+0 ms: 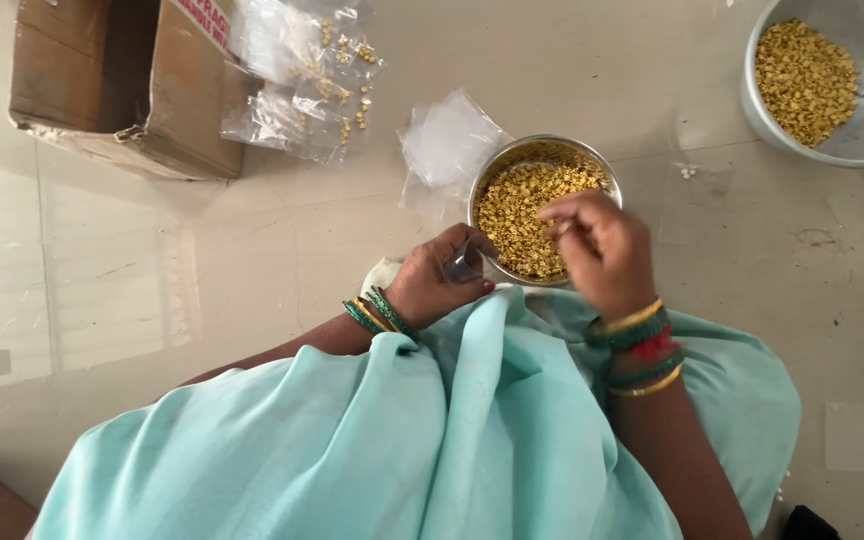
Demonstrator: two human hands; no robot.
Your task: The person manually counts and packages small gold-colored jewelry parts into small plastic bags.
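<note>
Under the right hand [602, 250], whose bunched fingertips pinch small gold pieces, sits a steel bowl [592, 160] full of them, while the left hand [442, 280] beside it grips a small clear plastic pouch [462, 265].

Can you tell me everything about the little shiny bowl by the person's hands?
The small bowl is round, looks like shiny steel, and stands upright on the pale floor, just past the person's lap. It is filled with tiny golden pieces. The right hand reaches over its near side, fingers pinched among the pieces. The left hand sits at its near left rim, holding something small and clear. A crumpled clear plastic bag lies against its far left side.
</note>
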